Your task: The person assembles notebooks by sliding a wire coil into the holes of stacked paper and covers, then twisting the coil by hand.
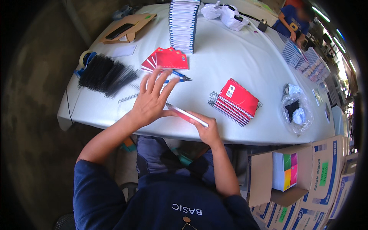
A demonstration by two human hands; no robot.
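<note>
On the left part of the white table point(237, 57), at about ten o'clock from the hands, lies a heap of black spiral wires point(105, 74), and next to it a few loose grey spirals point(128, 97). A fan of red covers point(165, 60) lies at twelve o'clock from the left hand point(151, 101), with blue pliers point(180, 76) just beside its fingertips. The left hand has its fingers spread wide and flat, and only the thumb and the palm edge touch the near end of the notebook point(188, 115). This notebook is at the front edge of the table, between both hands; it is thin, with a red cover and a pale edge of paper, seen almost from the side and tilted. The right hand point(209, 132) holds it from below at the far end, fingers closed around the edge. I think it is light and quite stiff along its length, but the cover can bend, so it is better to take it by the long edges and not by the punched side. At three o'clock is a pile of red notebooks point(235, 101) with spirals, then a plastic bag point(297, 109). A tall stack of blue-edged notebooks point(184, 25) stands at the far side.
</note>
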